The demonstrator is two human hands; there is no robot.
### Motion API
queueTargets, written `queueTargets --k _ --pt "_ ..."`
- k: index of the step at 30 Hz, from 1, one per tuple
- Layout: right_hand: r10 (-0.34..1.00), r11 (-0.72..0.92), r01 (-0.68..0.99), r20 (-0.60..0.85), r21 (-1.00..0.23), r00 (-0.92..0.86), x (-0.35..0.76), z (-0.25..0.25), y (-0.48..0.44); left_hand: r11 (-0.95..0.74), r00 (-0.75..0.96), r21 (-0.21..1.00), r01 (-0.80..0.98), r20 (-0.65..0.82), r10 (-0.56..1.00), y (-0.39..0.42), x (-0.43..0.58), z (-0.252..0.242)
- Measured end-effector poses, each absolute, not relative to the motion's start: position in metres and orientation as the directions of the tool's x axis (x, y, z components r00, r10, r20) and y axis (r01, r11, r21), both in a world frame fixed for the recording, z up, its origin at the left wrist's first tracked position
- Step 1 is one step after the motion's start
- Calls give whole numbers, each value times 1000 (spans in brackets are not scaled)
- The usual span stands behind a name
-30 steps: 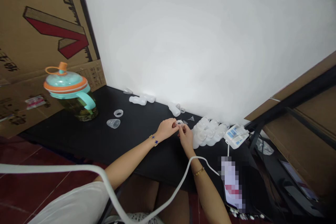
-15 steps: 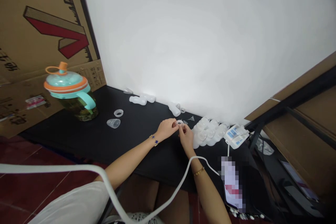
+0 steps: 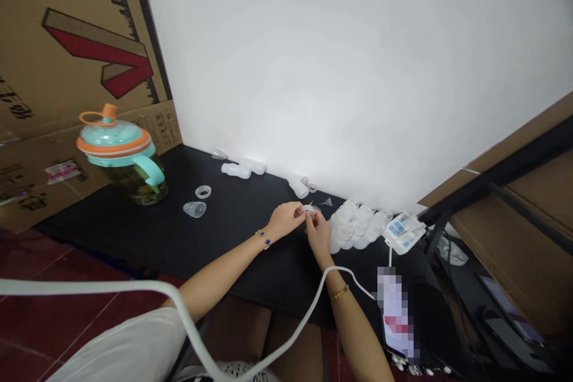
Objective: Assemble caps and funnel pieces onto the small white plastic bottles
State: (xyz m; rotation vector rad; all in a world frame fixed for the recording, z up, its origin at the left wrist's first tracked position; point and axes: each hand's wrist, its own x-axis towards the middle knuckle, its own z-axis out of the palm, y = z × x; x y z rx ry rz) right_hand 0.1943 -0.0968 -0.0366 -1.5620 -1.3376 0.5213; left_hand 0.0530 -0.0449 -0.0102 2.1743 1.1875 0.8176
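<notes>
Pinched between the fingers of both hands is a small white ring (image 3: 308, 209), held just above the black table (image 3: 233, 233). My left hand (image 3: 286, 219) grips it from the left, and my right hand (image 3: 319, 234) from the right and below. The fingertips partly cover it. Clear, pointed nipple-like pieces (image 3: 327, 202) lie just behind the hands. Right of my right hand stands a cluster of several white capped bottles (image 3: 353, 228). A white bottle (image 3: 297, 187) lies on its side against the wall, beside another white ring (image 3: 312, 188).
On the left stand a turquoise-and-orange lidded jug (image 3: 123, 161), a loose ring (image 3: 203, 191) and a clear dome cap (image 3: 195, 209). White bottles (image 3: 236, 171) lie by the wall. A white labelled device (image 3: 405, 231) and a phone (image 3: 396, 313) lie right. A white cable (image 3: 197, 334) crosses in front.
The white ring in my fingers has tilted slightly and shows a little more of its side. Both hands stay in nearly the same place.
</notes>
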Motion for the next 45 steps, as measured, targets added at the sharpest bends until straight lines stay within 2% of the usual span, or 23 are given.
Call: queueTargets --k 25,31,45 --pt "908 69 535 275 -842 315 193 -35 -98 -445 404 685 576 235 884 -49 54 -6" --pt "886 84 567 322 -819 334 192 -32 -99 -476 418 673 566 263 869 -51 54 -7" --pt "908 116 447 277 -887 313 189 -32 -102 -486 435 645 589 254 864 -51 52 -7"
